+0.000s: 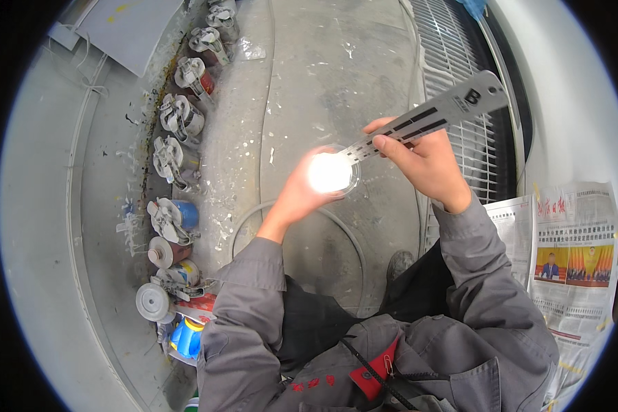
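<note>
A flat strip (426,118), at 2 o'clock of centre, points its long axis from 8 to 2 o'clock, lower end at the glaring white cup (331,173). Right hand (429,165) pinches the strip; left hand (295,191) holds the cup. Cans (183,117) stand toward 9 and 10 o'clock, newspaper (563,309) toward 4. The strip is grey, black-barred, with 1 small end hole

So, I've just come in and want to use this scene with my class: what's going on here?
A person holds a clear-rimmed round container in the left grip and a flat, ruler-like stick with dark bars in the right grip. The stick's lower end meets the container's rim; white glare hides whether it dips inside. Paint-spattered containers line the wall side on the left, and newspaper sheets hang or lie on the right; I can't tell which.
</note>
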`<state>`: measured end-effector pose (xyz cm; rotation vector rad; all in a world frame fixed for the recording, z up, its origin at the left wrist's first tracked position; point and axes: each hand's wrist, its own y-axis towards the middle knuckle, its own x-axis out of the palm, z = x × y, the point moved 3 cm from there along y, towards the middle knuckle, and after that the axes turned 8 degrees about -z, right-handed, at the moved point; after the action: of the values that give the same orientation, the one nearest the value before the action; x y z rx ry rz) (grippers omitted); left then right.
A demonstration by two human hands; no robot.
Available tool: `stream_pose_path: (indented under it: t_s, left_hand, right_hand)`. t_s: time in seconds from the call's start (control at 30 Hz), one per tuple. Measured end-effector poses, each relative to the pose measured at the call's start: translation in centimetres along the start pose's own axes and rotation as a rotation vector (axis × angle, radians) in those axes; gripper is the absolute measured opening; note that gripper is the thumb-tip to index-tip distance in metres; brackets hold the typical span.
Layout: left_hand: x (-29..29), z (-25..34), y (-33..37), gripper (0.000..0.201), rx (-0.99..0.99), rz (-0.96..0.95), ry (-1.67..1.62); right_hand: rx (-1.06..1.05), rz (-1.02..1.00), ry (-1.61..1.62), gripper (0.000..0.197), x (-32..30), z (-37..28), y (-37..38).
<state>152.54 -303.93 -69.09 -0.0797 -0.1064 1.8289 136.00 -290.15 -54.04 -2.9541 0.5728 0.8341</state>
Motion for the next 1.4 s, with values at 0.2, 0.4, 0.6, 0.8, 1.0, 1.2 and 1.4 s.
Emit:
stream_pose_path:
  t_s: [0.2, 0.4, 0.6, 0.8, 1.0, 1.2, 1.4]
  left_hand:
    - [-0.1, -0.4, 0.4, 0.087, 0.038, 0.059, -0.026]
    - [0.1, -1.0, 0.8, 0.088, 0.047, 0.075, -0.012]
    - [0.7, -0.8, 1.0, 0.091, 0.037, 0.097, -0.019]
    - [1.2, -0.8, 1.4, 0.089, 0.049, 0.147, -0.053]
    - [1.9, -1.4, 2.0, 0.088, 0.093, 0.130, -0.057]
    - [2.8, -1.4, 2.4, 0.090, 0.041, 0.107, -0.179]
    - [2.8, -2.1, 2.4, 0.094, -0.084, 0.150, -0.142]
  right_hand:
    - [-0.026, -0.121, -0.004, 0.017, 0.8, -0.3, 0.3]
    - [-0.005, -0.058, 0.024, 0.017, 0.6, -0.1, 0.3]
    - [-0.050, -0.015, 0.029, 0.016, 0.6, 0.1, 0.1]
    - [-0.066, 0.023, 0.047, 0.014, 1.2, -0.3, -0.2]
    - [-0.084, 0.049, 0.052, 0.015, 0.9, 1.1, -0.1]
    - [-0.321, -0.044, -0.058, 0.019, 1.3, 2.7, 0.3]
    - [-0.150, -0.020, -0.257, 0.036, 1.5, 3.6, 1.0]
